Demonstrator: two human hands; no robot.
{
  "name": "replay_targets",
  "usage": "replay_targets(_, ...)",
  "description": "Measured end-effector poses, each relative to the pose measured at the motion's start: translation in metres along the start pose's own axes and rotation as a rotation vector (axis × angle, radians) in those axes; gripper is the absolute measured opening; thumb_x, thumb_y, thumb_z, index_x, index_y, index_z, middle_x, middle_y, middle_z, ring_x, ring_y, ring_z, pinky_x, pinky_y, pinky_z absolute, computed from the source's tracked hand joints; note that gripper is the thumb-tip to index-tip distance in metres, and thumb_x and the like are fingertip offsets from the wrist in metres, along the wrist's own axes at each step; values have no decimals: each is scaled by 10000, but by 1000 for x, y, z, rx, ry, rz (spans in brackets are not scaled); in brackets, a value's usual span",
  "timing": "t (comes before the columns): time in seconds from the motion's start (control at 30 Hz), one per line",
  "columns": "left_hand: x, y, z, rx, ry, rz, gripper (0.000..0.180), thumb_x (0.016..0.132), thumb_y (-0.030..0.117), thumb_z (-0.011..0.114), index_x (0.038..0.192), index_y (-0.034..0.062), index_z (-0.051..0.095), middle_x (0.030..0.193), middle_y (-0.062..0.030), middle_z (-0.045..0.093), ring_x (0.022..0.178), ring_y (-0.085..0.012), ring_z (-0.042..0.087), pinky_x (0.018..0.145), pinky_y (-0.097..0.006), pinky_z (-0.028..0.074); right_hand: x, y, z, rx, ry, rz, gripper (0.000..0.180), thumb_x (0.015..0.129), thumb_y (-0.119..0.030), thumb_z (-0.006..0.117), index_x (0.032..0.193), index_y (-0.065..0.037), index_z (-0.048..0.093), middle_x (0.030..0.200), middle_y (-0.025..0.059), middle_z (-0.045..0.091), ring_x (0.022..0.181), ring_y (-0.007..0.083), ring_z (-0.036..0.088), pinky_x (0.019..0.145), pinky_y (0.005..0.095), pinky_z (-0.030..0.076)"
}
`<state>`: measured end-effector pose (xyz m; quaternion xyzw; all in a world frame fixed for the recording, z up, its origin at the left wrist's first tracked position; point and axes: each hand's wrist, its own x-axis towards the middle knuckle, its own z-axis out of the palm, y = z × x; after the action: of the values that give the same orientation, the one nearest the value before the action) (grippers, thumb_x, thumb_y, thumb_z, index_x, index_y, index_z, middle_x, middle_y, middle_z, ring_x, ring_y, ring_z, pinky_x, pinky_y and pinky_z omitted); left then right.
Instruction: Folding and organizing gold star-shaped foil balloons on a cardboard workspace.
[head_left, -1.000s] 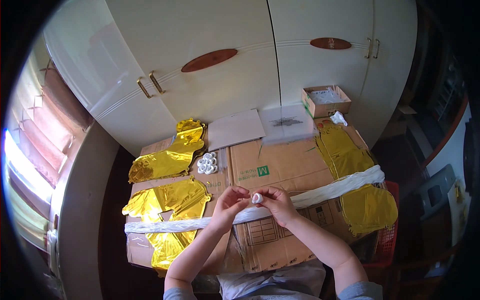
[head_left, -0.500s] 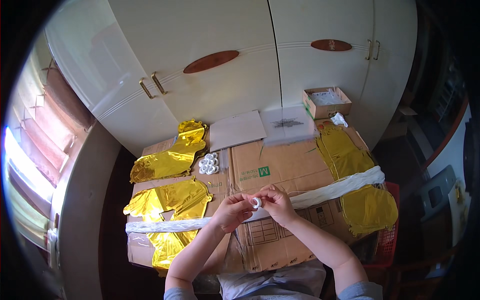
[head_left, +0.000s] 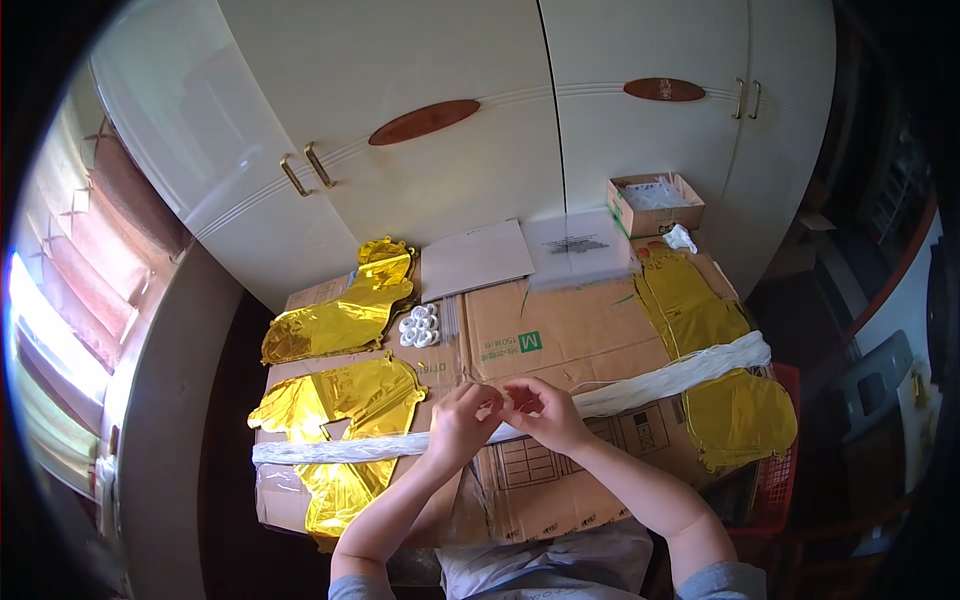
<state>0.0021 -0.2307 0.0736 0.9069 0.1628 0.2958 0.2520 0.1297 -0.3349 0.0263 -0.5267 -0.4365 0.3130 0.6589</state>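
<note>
My left hand [head_left: 462, 422] and my right hand [head_left: 548, 414] meet over the middle of the cardboard, thumbs and fingertips pinched close together. What sits between the fingertips is mostly hidden; only a pale sliver shows. Under and beside the hands runs a long bundle of white strings [head_left: 340, 450], stretching from the left edge to the right. Beyond my left hand lies a cluster of small white rings [head_left: 419, 325], like little rolls. A gold foil balloon [head_left: 375, 400], flat and creased, lies left of my hands, partly beneath the strings.
Flattened cardboard [head_left: 560, 325] covers the work surface. More gold foil lies at the far left [head_left: 335, 325] and right [head_left: 690, 305]. Behind are a grey-white board [head_left: 478, 262], a clear plastic bag [head_left: 580, 250] and an open box [head_left: 655, 205]. A red basket [head_left: 775, 490] stands at right.
The white ring that showed between my fingertips is out of sight now. My left hand has turned over, its back up, and my right fingers have curled.
</note>
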Motion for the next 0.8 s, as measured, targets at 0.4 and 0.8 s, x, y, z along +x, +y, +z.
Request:
replay_targets(0.4, -1, -1, 3, -125, 67, -71, 90, 758, 65, 686, 839, 48, 651, 760, -94, 664, 694, -221, 675, 623, -311, 541, 3, 7, 1, -76, 46, 16, 149, 868, -81, 637, 995, -3, 640, 853, 36, 677, 762, 66, 621, 685, 219, 499)
replay_targets(0.8, -12, -1, 13, -154, 70, -262, 142, 790, 73, 684, 918, 12, 698, 759, -94, 698, 675, -114, 671, 594, -236, 523, 3, 15, 1, 48, 122, -16, 53, 848, -36, 652, 890, -10, 634, 816, 16, 661, 742, 41, 597, 672, 202, 491)
